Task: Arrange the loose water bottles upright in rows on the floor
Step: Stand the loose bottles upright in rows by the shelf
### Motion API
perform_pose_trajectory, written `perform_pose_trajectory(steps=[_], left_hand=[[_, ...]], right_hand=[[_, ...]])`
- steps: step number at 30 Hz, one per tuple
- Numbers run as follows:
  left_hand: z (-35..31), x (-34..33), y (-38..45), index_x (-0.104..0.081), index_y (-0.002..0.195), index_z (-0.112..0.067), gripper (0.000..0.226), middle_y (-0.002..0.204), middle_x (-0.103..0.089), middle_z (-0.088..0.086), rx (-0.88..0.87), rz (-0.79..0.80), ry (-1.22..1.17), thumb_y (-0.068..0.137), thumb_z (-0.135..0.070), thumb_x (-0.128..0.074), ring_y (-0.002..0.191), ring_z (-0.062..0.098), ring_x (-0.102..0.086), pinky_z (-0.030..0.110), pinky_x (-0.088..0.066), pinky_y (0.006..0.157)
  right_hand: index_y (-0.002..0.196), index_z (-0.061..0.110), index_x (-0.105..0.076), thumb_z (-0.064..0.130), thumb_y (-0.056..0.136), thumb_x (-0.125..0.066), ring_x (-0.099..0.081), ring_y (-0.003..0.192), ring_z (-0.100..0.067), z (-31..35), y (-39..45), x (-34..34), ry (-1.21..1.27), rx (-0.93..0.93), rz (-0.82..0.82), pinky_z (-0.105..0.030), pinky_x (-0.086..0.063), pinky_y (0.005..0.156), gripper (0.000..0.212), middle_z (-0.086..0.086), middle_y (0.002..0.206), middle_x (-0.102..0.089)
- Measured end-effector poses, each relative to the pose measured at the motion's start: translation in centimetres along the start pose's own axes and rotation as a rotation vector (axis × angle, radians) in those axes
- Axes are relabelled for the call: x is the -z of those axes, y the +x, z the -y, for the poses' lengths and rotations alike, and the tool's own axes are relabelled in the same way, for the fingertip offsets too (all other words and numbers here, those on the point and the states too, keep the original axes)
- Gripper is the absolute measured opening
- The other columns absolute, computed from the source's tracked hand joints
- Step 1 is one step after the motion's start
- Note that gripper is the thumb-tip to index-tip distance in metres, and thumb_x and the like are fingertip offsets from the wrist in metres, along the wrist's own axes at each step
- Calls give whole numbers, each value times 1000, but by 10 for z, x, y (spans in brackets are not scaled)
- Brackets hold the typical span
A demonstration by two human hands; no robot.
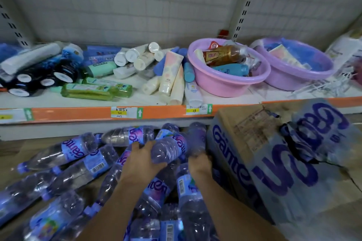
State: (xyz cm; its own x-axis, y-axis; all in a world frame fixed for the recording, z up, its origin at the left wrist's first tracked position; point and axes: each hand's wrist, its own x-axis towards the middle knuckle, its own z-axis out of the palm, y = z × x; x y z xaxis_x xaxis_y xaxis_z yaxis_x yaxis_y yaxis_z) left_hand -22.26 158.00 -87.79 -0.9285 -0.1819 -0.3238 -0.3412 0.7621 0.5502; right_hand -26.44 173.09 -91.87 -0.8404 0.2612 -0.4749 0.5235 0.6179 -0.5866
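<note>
The shelf [98, 101] with its orange edge strip runs across the view and serves as the landmark. On it, toward its right end, sit two lilac basins [228, 82], both holding mixed bottles and packets; left of them lies a jumble of tubes and green bottles [94, 92]. Below the shelf's right end stands a shrink-wrapped cardboard case [274, 152] printed in purple. In front of the shelf's lower edge, on the floor, the loose water bottles [74, 164] lie on their sides in a heap, none upright. Over that heap, just below the shelf, the left hand [141, 160] is curled around one lying bottle [168, 150], fingers wrapped under its base. The right hand [199, 164], beside the case, closes around another bottle [196, 139], which stands nearly upright against the shelf's base; motion blur hides how firm that grip is.
</note>
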Motion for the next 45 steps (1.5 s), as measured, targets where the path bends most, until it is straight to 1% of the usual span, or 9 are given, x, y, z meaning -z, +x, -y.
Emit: perform_pose_trajectory(steps=[4,8,13,16,20,25,29,37,45], left_hand=[[-4,1,0,-41,136,-22,62,130,-37,12,-5,-64,-183,80,-25,-68,116,29,-49,31,-38,100],[-8,2,-2,-48,129,-16,51,126,-40,13,-16,-148,-325,81,-14,-66,107,24,-47,21,-32,87],[-11,0,-5,-45,130,-14,50,133,-31,14,51,-149,-350,84,-14,-64,119,30,-43,32,-36,101],[-8,-2,-7,-44,130,-14,49,134,-30,15,50,-149,-338,84,-16,-64,120,31,-43,34,-35,105],[-17,-5,-3,-44,129,-8,49,135,-30,16,51,-204,-349,85,-16,-63,118,32,-45,33,-36,102],[-32,-3,2,-43,128,-7,47,132,-29,15,-31,-231,-236,87,-18,-61,111,34,-49,35,-40,96],[-36,2,3,-42,131,-15,45,131,-27,9,-221,-198,6,89,-17,-56,109,34,-52,40,-45,93],[-47,6,10,-38,134,-19,45,127,-30,4,-438,-94,187,91,-19,-51,108,24,-52,32,-45,93],[-21,6,7,-50,127,-18,48,122,-33,6,-209,-96,-118,83,-6,-62,114,27,-49,19,-34,91]], right_hand=[[133,1,-33,19,91,-51,-49,121,-32,6,9,2,-109,-88,88,-33,-41,96,49,-18,134,-47],[126,8,-48,30,88,-51,-54,93,-24,5,12,7,-217,-86,182,-31,-44,82,44,-12,115,-57],[133,16,-39,45,83,-48,-41,118,-29,-5,8,19,-411,-50,342,-33,-34,96,59,-12,133,-46],[116,8,-57,35,88,-52,-51,108,-23,-12,1,26,-358,-62,388,-22,-32,79,39,-9,116,-56],[102,12,-58,29,83,-61,-56,82,-16,-13,1,26,-268,-90,383,-21,-37,64,25,-5,88,-55],[102,12,-50,29,79,-63,-44,70,-13,-9,7,7,-273,-195,331,-26,-40,83,31,-5,83,-49],[116,15,-47,49,58,-64,-37,118,-29,-25,25,-15,-357,-239,166,-41,-34,105,69,-7,129,-38],[130,23,-46,54,81,-48,-28,125,-30,-24,19,-12,-557,-204,25,-43,-26,105,58,-8,140,-31],[123,22,-53,45,86,-48,-28,127,-29,-27,17,-10,-543,-150,-28,-43,-26,105,45,-7,139,-35]])
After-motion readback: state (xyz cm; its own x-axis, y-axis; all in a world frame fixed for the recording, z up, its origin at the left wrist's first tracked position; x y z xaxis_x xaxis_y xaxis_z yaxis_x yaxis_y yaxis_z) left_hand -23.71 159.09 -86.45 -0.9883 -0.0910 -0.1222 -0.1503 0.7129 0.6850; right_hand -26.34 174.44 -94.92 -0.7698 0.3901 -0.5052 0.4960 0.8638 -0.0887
